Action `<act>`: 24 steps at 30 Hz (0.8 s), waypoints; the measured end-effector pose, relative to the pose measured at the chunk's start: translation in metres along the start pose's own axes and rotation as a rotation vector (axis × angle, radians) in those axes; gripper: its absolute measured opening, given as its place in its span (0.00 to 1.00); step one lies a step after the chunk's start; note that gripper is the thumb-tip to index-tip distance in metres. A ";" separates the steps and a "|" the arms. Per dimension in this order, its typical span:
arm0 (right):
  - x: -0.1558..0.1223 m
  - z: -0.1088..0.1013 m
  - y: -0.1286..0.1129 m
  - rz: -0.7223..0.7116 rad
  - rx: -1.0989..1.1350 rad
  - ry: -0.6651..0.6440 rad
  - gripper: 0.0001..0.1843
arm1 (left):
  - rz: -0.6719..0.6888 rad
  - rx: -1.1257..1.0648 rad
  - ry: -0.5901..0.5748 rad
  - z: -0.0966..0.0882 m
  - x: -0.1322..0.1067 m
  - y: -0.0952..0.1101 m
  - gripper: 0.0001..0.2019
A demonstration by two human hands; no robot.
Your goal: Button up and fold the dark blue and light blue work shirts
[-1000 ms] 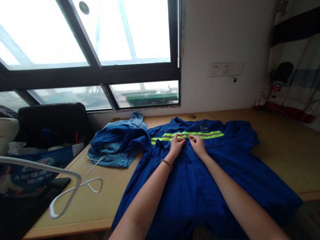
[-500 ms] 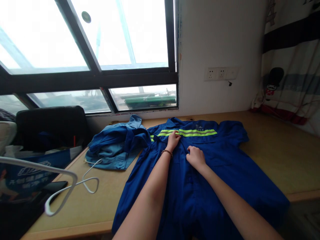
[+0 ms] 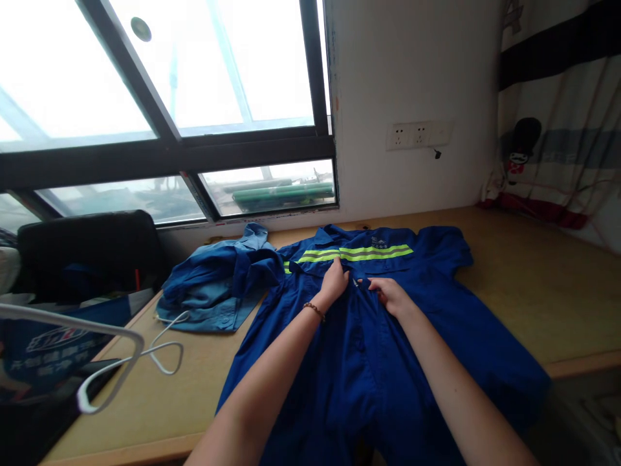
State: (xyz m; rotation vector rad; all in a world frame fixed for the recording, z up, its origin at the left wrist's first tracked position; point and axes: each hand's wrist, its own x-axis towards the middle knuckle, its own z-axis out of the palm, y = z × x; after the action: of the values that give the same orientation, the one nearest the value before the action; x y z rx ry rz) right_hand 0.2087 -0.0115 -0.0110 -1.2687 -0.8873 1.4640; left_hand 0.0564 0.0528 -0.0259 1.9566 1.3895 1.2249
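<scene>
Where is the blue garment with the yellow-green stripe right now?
In the head view, the striped garment lies mid-frame across the table, right of the crumpled lighter-blue clothing.

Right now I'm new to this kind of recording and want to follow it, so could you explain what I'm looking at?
There is no machine here: these are a person's two bare hands. Every picture comes from one camera worn on the person's head, looking forward and down.

On the wooden table a dark blue garment is spread out, with a yellow-green stripe across its chest. To its left lies a crumpled lighter blue garment.

The right hand pinches the dark blue cloth at the front. The left hand is on the front, just below the stripe; its exact grip is hidden.
</scene>
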 end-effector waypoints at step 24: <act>-0.014 0.016 0.004 -0.166 -0.246 -0.058 0.12 | -0.423 -0.743 -0.330 -0.029 -0.057 0.018 0.13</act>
State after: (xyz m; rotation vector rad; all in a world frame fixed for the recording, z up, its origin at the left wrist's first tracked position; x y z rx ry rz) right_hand 0.1918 -0.0252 -0.0074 -1.2999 -1.2115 1.2952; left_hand 0.0348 -0.0097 -0.0206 1.2017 0.9214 0.9635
